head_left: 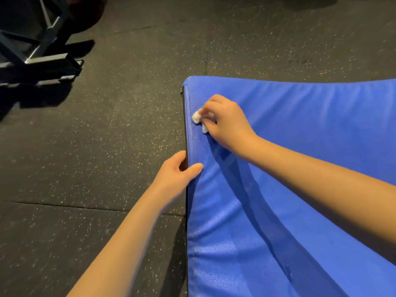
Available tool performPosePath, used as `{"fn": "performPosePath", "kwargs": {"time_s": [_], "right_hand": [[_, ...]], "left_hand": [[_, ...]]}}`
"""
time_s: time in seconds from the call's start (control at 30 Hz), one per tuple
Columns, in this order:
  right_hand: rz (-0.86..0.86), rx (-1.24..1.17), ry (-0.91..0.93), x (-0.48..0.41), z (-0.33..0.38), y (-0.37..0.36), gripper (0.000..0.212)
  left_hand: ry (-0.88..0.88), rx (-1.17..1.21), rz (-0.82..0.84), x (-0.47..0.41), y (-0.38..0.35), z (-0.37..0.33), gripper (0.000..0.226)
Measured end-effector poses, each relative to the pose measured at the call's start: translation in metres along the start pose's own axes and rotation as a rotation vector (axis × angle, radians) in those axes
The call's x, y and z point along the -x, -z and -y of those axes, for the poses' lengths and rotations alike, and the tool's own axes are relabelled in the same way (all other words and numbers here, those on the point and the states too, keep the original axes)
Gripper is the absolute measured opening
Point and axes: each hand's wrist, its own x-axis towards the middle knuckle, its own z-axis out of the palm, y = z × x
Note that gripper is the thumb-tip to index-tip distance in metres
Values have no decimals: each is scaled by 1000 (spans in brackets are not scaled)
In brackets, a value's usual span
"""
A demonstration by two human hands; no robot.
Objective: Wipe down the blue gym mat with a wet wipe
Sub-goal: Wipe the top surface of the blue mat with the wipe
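On a dark, speckled rubber gym floor (96,129), with the steel base of a piece of equipment (42,58) standing well apart at upper left, a blue gym mat (300,168) fills the right side of the view, its near corner at centre. The right hand (227,123) bunches a small white wet wipe (198,118) under curled fingertips and presses it onto the mat's top surface just beside the left edge, near the corner. The left hand (175,174) clamps that same edge lower down, thumb lying on top and fingers wrapped around the dark side, seemingly to keep the padded mat from sliding under the rubbing. The wipe is wadded small, probably to concentrate pressure along the stitched border.
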Motion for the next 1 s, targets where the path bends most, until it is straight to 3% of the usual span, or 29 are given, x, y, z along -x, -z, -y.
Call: {"fn": "performPosePath", "kwargs": {"time_s": [0.13,0.17,0.23,0.33,0.53,0.6,0.7,0.77,0.83,0.9,1.0], "right_hand": [[274,-38,304,37,19,3,19],[284,-31,294,34,13,7,19],[137,-17,112,19,-4,11,17],[-56,-5,-58,24,-9,9,14],[-40,-106,-9,65,2,12,18],[1,-156,6,71,4,15,20],[45,-156,80,72,6,24,22],[-13,-82,21,61,-5,34,15],[-128,22,-165,48,-26,40,6],[-180,84,-324,49,-40,39,11],[-76,44,-205,74,-25,30,6]], "left_hand": [[-20,-11,17,5,-1,2,20],[-22,10,14,4,-1,0,27],[-29,61,23,0,0,-5,41],[-40,77,56,-2,2,-6,43],[71,177,-11,-13,4,-17,28],[93,122,-43,-23,5,-28,39],[29,-10,-105,-34,1,-46,31],[7,-1,-99,-38,0,-56,24],[24,17,-72,-37,1,-57,18],[37,17,-54,-33,2,-50,13],[37,36,-45,-29,-1,-40,15]]}}
